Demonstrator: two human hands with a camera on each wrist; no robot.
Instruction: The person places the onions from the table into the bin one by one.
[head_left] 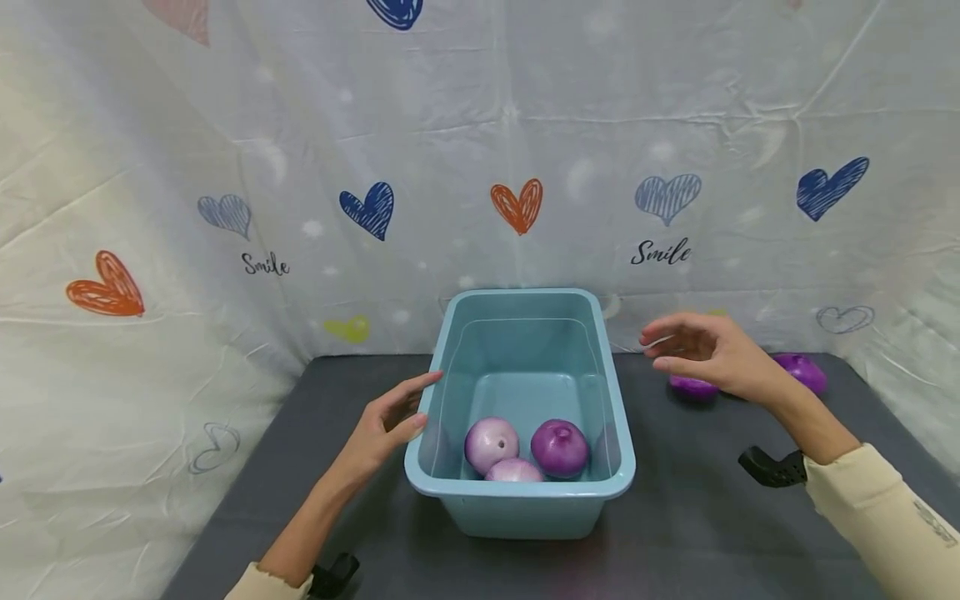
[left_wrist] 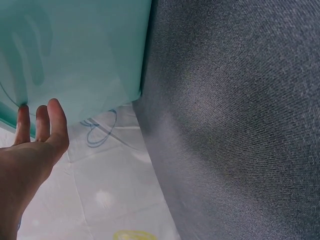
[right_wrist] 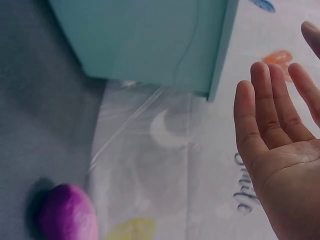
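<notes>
A pale blue plastic basin [head_left: 621, 417] sits on the dark table with three purple onions inside. One darker onion [head_left: 559, 450] is at the right, a paler onion [head_left: 491, 444] at the left, and another pale onion [head_left: 514, 471] lies partly behind the front rim. My left hand [head_left: 385, 423] is at the basin's left side, fingertips right at its rim and wall, fingers extended. To the right of the basin my right hand [head_left: 708, 352] hovers with relaxed fingers and nothing in it. Below and behind it, a purple onion [head_left: 693, 388] is partly hidden by the hand.
Another purple onion [head_left: 802, 372] lies near the table's back right corner. A white curtain [head_left: 450, 108] printed with hearts and "Smile" hangs close behind the basin and along the left side. The dark grey table cloth [head_left: 697, 533] reaches toward the front.
</notes>
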